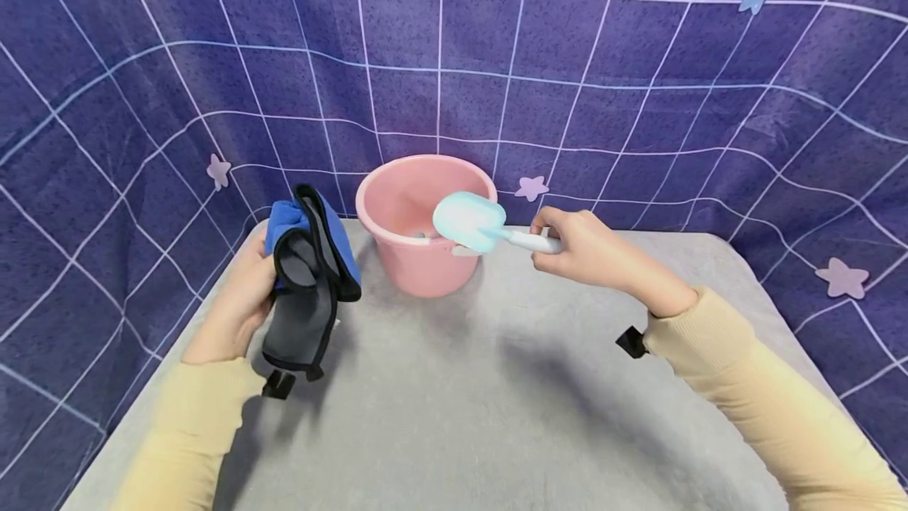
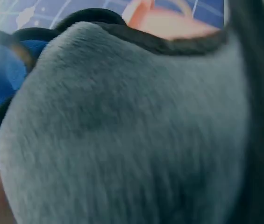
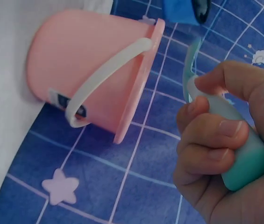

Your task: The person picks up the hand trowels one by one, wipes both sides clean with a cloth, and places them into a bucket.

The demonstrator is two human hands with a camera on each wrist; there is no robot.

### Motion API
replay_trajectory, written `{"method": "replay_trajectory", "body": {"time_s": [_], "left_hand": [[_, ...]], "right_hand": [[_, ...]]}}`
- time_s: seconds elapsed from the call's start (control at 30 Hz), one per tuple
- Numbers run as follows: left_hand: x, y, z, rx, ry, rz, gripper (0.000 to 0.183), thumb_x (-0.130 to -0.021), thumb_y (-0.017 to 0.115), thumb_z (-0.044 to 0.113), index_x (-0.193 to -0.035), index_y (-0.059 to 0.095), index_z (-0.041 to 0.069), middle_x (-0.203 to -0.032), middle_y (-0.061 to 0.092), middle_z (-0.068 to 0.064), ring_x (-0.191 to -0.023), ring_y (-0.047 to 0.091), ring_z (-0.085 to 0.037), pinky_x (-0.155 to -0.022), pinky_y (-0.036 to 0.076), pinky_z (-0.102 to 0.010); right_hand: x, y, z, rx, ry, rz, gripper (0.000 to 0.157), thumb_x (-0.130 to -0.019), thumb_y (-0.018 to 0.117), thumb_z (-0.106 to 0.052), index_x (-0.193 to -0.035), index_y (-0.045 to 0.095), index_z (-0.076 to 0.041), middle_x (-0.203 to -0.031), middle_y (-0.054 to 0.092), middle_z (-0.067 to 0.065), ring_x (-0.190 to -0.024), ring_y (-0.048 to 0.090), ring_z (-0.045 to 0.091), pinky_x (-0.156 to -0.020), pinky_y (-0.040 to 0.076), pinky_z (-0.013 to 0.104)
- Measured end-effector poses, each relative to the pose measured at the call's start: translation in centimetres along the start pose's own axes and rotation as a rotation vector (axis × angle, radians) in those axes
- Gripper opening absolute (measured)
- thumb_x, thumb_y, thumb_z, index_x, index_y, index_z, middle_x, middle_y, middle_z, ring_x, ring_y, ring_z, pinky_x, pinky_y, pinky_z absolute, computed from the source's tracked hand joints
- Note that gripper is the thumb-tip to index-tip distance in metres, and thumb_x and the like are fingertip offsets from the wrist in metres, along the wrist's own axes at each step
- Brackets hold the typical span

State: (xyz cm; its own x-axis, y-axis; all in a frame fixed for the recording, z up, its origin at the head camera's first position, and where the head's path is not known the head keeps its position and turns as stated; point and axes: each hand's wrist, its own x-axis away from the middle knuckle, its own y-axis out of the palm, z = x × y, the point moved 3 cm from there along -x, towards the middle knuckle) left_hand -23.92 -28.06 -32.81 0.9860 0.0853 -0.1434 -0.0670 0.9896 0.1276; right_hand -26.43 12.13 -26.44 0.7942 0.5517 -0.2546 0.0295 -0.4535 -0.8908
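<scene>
My left hand (image 1: 237, 290) grips a bundled cloth (image 1: 301, 330), blue on one side and grey on the other, edged in black binding. In the left wrist view the cloth's fuzzy grey face (image 2: 122, 116) hides most of what lies behind. My right hand (image 1: 585, 247) has its fingers curled round the handle of a small light-blue shovel (image 1: 468, 219); the handle (image 3: 244, 161) goes from white to teal at its end. From the head, the shovel's blade overlaps the right rim of a pink bucket (image 1: 426, 270). The bucket stands upright between my hands.
A white bail handle (image 3: 108, 77) hangs on the bucket's side, near a dark label (image 3: 73, 106). Behind the grey tabletop (image 1: 454, 416) rises a purple-blue grid-patterned cloth (image 1: 553, 46) with printed stars. It closes in the back and both sides.
</scene>
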Motion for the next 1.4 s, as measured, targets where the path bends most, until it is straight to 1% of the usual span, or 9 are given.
{"method": "replay_trajectory", "body": {"time_s": [0.17, 0.33, 0.47, 0.57, 0.67, 0.77, 0.97, 1.13, 1.4], "left_hand": [[-2.4, -1.5, 0.7, -0.169, -0.001, 0.003, 0.018, -0.089, 0.062, 0.012, -0.104, 0.056, 0.020, -0.083, 0.064, 0.011, -0.071, 0.059, 0.000, -0.064, 0.050, -0.015], [-4.5, -2.7, 1.1, -0.492, -0.007, 0.011, 0.023, -0.090, 0.057, 0.018, -0.112, 0.053, 0.011, -0.082, 0.061, 0.011, -0.068, 0.058, 0.002, -0.062, 0.049, -0.014], [-6.2, -3.3, 1.0, -0.747, -0.010, 0.029, 0.047, -0.092, 0.056, 0.027, -0.128, 0.045, -0.002, -0.104, 0.059, -0.008, -0.083, 0.055, -0.006, -0.069, 0.045, -0.014], [-7.4, -3.5, 0.7, -0.868, -0.026, 0.025, 0.056, -0.092, 0.056, 0.031, -0.134, 0.041, -0.004, -0.125, 0.050, -0.025, -0.102, 0.053, -0.025, -0.083, 0.047, -0.028], [-8.6, -3.6, 0.4, -0.951, -0.029, 0.017, 0.058, -0.092, 0.057, 0.029, -0.136, 0.039, -0.004, -0.132, 0.044, -0.032, -0.116, 0.047, -0.041, -0.095, 0.041, -0.049], [-9.5, -3.5, -0.1, -1.031, -0.026, 0.006, 0.056, -0.091, 0.058, 0.025, -0.135, 0.040, -0.004, -0.134, 0.042, -0.034, -0.121, 0.040, -0.048, -0.100, 0.033, -0.058], [-10.6, -3.5, -2.1, -1.158, -0.006, -0.026, 0.050, -0.088, 0.060, 0.018, -0.128, 0.044, -0.007, -0.129, 0.044, -0.037, -0.119, 0.039, -0.054, -0.101, 0.029, -0.060], [-11.3, -4.0, -4.1, -1.256, -0.018, -0.032, 0.050, -0.087, 0.058, 0.015, -0.129, 0.044, -0.009, -0.126, 0.047, -0.037, -0.116, 0.044, -0.054, -0.097, 0.035, -0.060], [-12.0, -4.5, -7.0, -1.372, -0.147, 0.025, 0.056, -0.085, 0.053, 0.012, -0.137, 0.038, -0.002, -0.129, 0.047, -0.034, -0.110, 0.050, -0.052, -0.085, 0.044, -0.062]], "right_hand": [[-2.2, -0.3, -1.0, 0.005, 0.015, 0.024, 0.017, -0.075, 0.063, -0.016, -0.090, 0.058, -0.011, -0.062, 0.054, -0.002, -0.051, 0.046, 0.011, -0.050, 0.040, 0.027], [-4.4, -0.7, -1.7, 0.017, 0.011, 0.048, 0.017, -0.075, 0.063, -0.015, -0.090, 0.060, -0.008, -0.066, 0.057, 0.002, -0.053, 0.047, 0.014, -0.051, 0.040, 0.027], [-6.0, -0.9, -2.1, 0.021, 0.021, 0.055, 0.017, -0.077, 0.064, -0.019, -0.090, 0.063, -0.008, -0.068, 0.059, 0.003, -0.054, 0.048, 0.015, -0.053, 0.041, 0.027], [-7.2, -0.8, -2.3, 0.020, 0.019, 0.040, 0.019, -0.079, 0.065, -0.020, -0.091, 0.066, -0.006, -0.067, 0.060, 0.003, -0.054, 0.050, 0.014, -0.053, 0.042, 0.026], [-8.4, -0.4, -2.6, 0.017, 0.023, 0.016, 0.020, -0.079, 0.066, -0.020, -0.092, 0.067, -0.005, -0.066, 0.058, 0.003, -0.054, 0.048, 0.014, -0.053, 0.040, 0.025], [-9.7, 0.2, -2.8, 0.014, 0.051, -0.015, 0.020, -0.079, 0.067, -0.022, -0.091, 0.069, -0.007, -0.067, 0.059, 0.001, -0.058, 0.047, 0.013, -0.055, 0.040, 0.025], [-11.9, 2.4, -2.8, -0.018, 0.112, -0.093, 0.015, -0.077, 0.069, -0.025, -0.075, 0.070, -0.009, -0.065, 0.061, -0.001, -0.062, 0.053, 0.013, -0.058, 0.044, 0.024], [-13.1, 3.9, -3.2, -0.034, 0.116, -0.095, 0.032, -0.079, 0.072, -0.034, -0.060, 0.062, -0.011, -0.053, 0.054, -0.004, -0.054, 0.050, 0.011, -0.054, 0.043, 0.023], [-14.5, 6.2, -3.8, 0.038, 0.108, -0.111, 0.034, -0.078, 0.073, -0.032, -0.055, 0.058, -0.013, -0.048, 0.044, -0.006, -0.048, 0.042, 0.008, -0.053, 0.040, 0.022]]}}
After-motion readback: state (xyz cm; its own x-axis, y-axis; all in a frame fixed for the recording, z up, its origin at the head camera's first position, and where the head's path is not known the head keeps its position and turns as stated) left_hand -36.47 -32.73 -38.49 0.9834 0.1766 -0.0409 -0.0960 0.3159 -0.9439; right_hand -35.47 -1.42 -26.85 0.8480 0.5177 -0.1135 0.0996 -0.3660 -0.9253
